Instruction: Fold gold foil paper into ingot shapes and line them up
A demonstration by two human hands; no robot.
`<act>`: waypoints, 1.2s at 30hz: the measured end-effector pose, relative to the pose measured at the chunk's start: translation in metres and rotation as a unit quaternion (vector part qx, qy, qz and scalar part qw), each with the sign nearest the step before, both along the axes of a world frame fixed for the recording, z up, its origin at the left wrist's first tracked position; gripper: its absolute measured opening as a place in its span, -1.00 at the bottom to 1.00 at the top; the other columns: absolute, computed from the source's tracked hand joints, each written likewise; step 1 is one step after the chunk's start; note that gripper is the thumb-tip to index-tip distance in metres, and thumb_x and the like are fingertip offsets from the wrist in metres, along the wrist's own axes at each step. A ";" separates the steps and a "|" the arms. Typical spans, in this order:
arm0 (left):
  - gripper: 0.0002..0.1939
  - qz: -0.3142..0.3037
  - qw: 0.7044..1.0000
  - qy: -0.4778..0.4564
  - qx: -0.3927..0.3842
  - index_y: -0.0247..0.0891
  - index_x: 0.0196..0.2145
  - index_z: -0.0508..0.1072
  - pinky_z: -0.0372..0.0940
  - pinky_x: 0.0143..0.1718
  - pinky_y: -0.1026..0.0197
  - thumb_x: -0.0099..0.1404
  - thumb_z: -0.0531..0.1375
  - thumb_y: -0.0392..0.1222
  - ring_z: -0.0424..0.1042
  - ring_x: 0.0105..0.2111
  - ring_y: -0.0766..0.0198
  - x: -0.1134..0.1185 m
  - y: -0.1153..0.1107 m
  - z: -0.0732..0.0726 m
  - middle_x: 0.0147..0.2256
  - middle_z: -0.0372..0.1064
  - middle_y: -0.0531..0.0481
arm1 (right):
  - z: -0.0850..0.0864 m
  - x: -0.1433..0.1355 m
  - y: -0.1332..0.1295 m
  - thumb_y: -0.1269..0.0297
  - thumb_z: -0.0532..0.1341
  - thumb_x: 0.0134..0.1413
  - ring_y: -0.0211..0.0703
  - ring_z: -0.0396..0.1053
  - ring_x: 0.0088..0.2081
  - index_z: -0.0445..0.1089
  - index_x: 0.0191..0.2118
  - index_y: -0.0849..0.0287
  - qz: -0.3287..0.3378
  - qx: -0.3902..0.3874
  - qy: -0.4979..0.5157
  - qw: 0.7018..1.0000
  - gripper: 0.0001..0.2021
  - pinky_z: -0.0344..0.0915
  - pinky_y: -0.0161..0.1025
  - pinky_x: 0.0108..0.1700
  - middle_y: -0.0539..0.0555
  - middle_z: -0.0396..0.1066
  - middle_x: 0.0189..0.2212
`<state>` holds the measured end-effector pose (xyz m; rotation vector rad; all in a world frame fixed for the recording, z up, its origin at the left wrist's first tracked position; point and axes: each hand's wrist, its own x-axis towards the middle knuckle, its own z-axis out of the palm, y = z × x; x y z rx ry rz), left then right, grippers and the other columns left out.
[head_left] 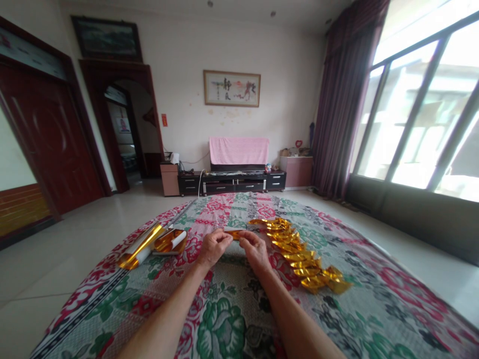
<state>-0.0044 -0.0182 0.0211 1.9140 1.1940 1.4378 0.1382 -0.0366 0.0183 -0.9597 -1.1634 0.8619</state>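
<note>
My left hand [216, 246] and my right hand [255, 249] pinch the two ends of a small folded strip of gold foil paper [234, 233], held level between them above the cloth. White paper backing shows along its far edge. To the right of my right hand, a row of folded gold paper ingots [292, 244] overlaps in a curved line. On the left lie a rolled gold foil sheet [144, 247] with a white underside and a stack of gold foil sheets [171, 241], its top one curling up.
A flowered cloth in red, green and grey [220, 319] covers the broad surface under my arms. Beyond it stands a low black cabinet [235, 185] with a pink cloth [239, 150] over a screen-shaped thing. Windows [419, 109] and a purple curtain [339, 99] are at right.
</note>
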 end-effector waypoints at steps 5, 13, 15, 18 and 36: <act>-0.81 -0.003 1.000 -0.020 0.001 -0.29 -0.47 0.50 0.24 -0.45 0.34 0.06 0.16 -0.13 0.33 -0.48 0.35 0.003 0.005 -0.006 -0.44 0.38 0.02 | -0.002 -0.001 0.003 0.22 0.26 -0.29 -0.23 0.33 -0.48 0.43 -0.42 0.20 0.004 0.015 0.033 0.999 -0.79 0.28 -0.29 -0.36 0.02 0.45 -0.51; -0.79 -0.017 0.994 -0.094 -0.059 -0.26 -0.33 0.33 0.27 -0.47 0.34 0.03 0.18 -0.17 0.42 -0.50 0.33 0.007 0.008 -0.011 -0.46 0.43 0.05 | -0.005 -0.002 0.006 0.24 0.26 -0.30 -0.27 0.32 -0.49 0.38 -0.45 0.18 0.014 0.032 0.058 0.998 -0.82 0.28 -0.31 -0.37 -0.02 0.41 -0.53; -0.75 -0.017 0.992 -0.116 -0.054 -0.24 -0.31 0.29 0.30 -0.45 0.33 0.02 0.19 -0.18 0.45 -0.46 0.31 0.008 0.010 -0.011 -0.38 0.43 0.02 | -0.005 -0.002 0.007 0.24 0.26 -0.30 -0.27 0.32 -0.49 0.37 -0.45 0.17 0.015 0.035 0.060 0.997 -0.82 0.28 -0.31 -0.37 -0.02 0.41 -0.52; -0.72 -0.032 0.989 -0.141 -0.041 -0.24 -0.27 0.25 0.33 -0.40 0.30 0.03 0.19 -0.19 0.47 -0.39 0.28 0.010 0.010 -0.012 -0.28 0.41 -0.03 | -0.006 -0.002 0.007 0.22 0.25 -0.29 -0.25 0.33 -0.47 0.37 -0.44 0.17 0.019 0.036 0.063 0.997 -0.81 0.28 -0.31 -0.37 -0.01 0.41 -0.51; -0.36 -0.054 0.972 -0.214 -0.085 -0.29 0.08 0.16 0.33 -0.38 0.31 0.03 0.22 -0.26 0.44 -0.41 0.31 0.011 0.015 -0.015 -0.29 0.44 -0.05 | -0.016 -0.001 0.017 0.30 0.25 -0.27 -0.34 0.26 -0.54 0.27 -0.42 0.19 0.016 0.055 0.097 0.994 -0.81 0.24 -0.36 -0.43 -0.07 0.33 -0.56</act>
